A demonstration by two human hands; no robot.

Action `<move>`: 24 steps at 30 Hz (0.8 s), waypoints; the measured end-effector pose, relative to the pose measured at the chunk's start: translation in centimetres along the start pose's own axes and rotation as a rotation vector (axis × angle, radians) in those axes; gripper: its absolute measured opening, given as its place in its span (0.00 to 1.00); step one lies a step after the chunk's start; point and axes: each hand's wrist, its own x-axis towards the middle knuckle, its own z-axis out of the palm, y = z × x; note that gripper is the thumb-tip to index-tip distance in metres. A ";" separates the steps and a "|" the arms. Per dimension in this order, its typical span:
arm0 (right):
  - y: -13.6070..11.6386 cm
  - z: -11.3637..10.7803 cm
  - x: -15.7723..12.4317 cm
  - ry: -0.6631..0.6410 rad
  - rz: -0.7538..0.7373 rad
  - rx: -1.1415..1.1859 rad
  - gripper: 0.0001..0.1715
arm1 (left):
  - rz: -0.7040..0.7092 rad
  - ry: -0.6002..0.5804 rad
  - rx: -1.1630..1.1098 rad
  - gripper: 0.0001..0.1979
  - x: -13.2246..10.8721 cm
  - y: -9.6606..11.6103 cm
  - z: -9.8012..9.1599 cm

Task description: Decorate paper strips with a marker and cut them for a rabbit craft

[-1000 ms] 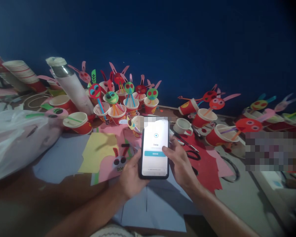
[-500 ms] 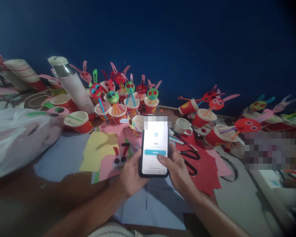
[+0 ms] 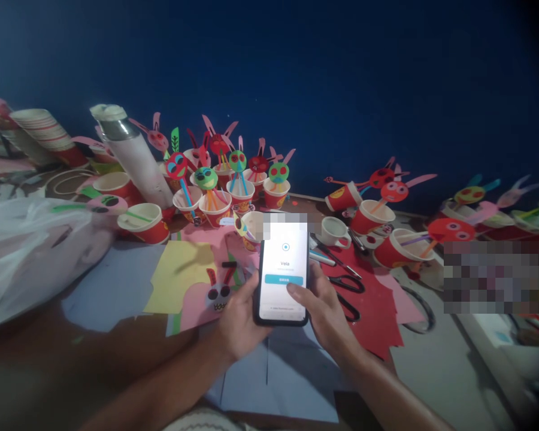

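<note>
A black-edged phone (image 3: 284,296) stands upright between my hands, its bright screen facing me with a blue button and the word "Vela". My left hand (image 3: 242,317) is wrapped round its left side and lower edge. On the right side, my right hand (image 3: 326,305) grips the phone, and its thumb lies over the screen just below the blue button. Beneath the phone are blue-grey paper (image 3: 282,371), red paper (image 3: 372,323) and a pink sheet (image 3: 191,308) with a paper face on it. Black-handled scissors (image 3: 348,282) rest on the red paper.
Red paper cups (image 3: 215,212) with paper creature figures line the back. A white bottle (image 3: 137,158) stands behind a plastic bag (image 3: 36,257) at the left. Stacked cups (image 3: 49,134) lean farther back. Right of the phone sits a white mug (image 3: 335,232); yellow paper (image 3: 175,275) lies to its left.
The phone and both hands appear very slightly lower in view. My grip and the screen's layout look the same.
</note>
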 end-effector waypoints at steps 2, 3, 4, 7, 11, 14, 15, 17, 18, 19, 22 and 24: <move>-0.1 -0.1 0.0 -0.022 -0.006 0.022 0.21 | 0.014 0.014 0.017 0.22 0.0 0.0 -0.2; -0.1 -0.1 0.0 -0.035 -0.009 0.042 0.20 | 0.028 0.020 0.023 0.22 -0.1 0.0 -0.2; 0.0 -0.1 0.1 -0.043 -0.013 0.062 0.19 | 0.043 0.025 0.029 0.23 -0.1 0.0 -0.1; 0.2 -0.2 0.2 -0.016 -0.011 0.089 0.17 | 0.038 0.026 0.021 0.22 -0.1 0.1 0.3; 0.6 -0.3 0.4 0.036 0.010 0.065 0.18 | -0.008 0.033 -0.009 0.21 0.0 0.1 0.7; 0.4 -0.7 0.7 0.054 -0.011 0.056 0.21 | 0.007 0.036 -0.014 0.19 0.1 0.0 0.4; 0.1 -0.9 0.9 0.062 -0.027 0.048 0.21 | 0.014 0.035 -0.011 0.19 0.2 0.0 0.3; -0.7 -1.2 1.4 0.088 -0.081 0.027 0.22 | 0.019 0.023 0.001 0.18 0.2 -0.1 0.0; -1.3 -1.3 1.7 0.096 -0.113 0.008 0.23 | 0.018 0.013 0.007 0.19 0.3 -0.2 0.0; -1.9 -1.4 2.1 0.098 -0.147 -0.021 0.24 | 0.014 0.001 0.012 0.20 0.3 -0.3 0.0; -3.6 -1.4 3.4 0.123 -0.239 -0.185 0.30 | -0.008 -0.024 0.029 0.22 0.2 -0.4 0.1; -4.4 -1.3 4.3 0.157 -0.282 -0.303 0.36 | 0.001 -0.024 0.043 0.23 0.1 -0.5 0.3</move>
